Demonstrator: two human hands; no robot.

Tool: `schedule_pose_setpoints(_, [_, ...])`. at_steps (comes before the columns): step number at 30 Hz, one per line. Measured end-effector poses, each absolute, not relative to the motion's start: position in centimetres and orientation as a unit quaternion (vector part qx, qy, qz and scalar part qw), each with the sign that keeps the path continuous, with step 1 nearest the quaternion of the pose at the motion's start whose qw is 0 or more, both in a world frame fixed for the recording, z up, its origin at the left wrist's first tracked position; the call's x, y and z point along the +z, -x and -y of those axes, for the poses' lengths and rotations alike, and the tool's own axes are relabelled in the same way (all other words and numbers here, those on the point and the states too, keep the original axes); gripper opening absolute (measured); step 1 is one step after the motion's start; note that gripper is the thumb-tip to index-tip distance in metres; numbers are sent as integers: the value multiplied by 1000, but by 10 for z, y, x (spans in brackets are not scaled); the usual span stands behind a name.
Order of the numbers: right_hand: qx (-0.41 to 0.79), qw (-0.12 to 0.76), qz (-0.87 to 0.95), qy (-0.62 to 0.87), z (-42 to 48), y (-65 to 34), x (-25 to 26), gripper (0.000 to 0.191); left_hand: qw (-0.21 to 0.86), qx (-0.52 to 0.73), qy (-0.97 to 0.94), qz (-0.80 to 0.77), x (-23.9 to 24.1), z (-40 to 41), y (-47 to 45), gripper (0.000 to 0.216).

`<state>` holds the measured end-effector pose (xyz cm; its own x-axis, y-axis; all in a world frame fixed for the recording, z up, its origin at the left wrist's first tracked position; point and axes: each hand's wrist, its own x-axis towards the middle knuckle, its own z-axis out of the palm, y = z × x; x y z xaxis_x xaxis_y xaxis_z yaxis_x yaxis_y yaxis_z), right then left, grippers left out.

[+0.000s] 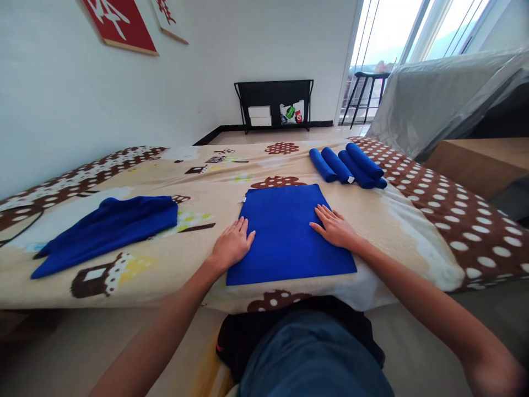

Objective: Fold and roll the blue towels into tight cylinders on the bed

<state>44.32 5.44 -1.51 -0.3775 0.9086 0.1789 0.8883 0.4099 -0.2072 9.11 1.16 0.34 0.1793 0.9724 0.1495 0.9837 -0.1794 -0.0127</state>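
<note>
Head view: blue cloth lies flat on the patterned blanket, near its front edge. Risks?

Rucking or skewing, I'd guess. Cause: uneven push from the hands, or soft blanket shifting underneath.

Hand pose?

Left hand palm down over the cloth's left edge, right hand mirrored over the right. Fingers extended, close together, thumbs out; neither grips. Forearms angle inward.

Nearby?

Blue rolls beyond, right side; a blanket tug could shift them. Rumpled cloth left, well apart.

Dusky blue top, black bottoms
</note>
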Motion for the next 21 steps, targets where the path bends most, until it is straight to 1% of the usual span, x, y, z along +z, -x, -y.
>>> schedule_pose_setpoints(3, [39,126,819,558,-58,-440,-14,77,71,-26,756,650,14,-13,-100,58])
schedule_pose_setpoints(6, [87,96,835,534,-81,-413,-6,75,17,12,799,600,27,-44,-127,59])
schedule_pose_setpoints(9, [124,75,850,506,-122,-376,2,68,-35,29,846,531,33,-97,-164,62])
schedule_pose_setpoints(12, [127,85,857,492,-161,-352,4,61,-23,2,828,561,26,-145,-186,61])
schedule_pose_setpoints(14, [123,96,856,492,-178,-353,2,58,-18,-11,806,592,18,-164,-184,61])
schedule_pose_setpoints(16, [118,108,844,512,-189,-365,-2,60,-22,-21,787,617,11,-173,-168,65])
schedule_pose_setpoints(21, [110,119,775,610,-196,-404,-10,76,-37,-57,719,691,1,-172,-126,79])
